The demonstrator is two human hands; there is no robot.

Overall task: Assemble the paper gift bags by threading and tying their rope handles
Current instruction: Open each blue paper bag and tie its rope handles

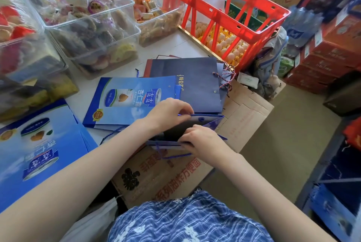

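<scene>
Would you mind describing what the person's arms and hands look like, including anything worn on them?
Both forearms are bare, with no sleeves in view. The left hand and right hand carry no gloves, and no rings or watch show. A blue and white checked garment covers the lap.

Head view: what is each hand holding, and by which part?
Both hold the opened blue gift bag at its mouth. The left hand pinches the far top edge by the blue rope; the right hand grips the near top edge.
</scene>
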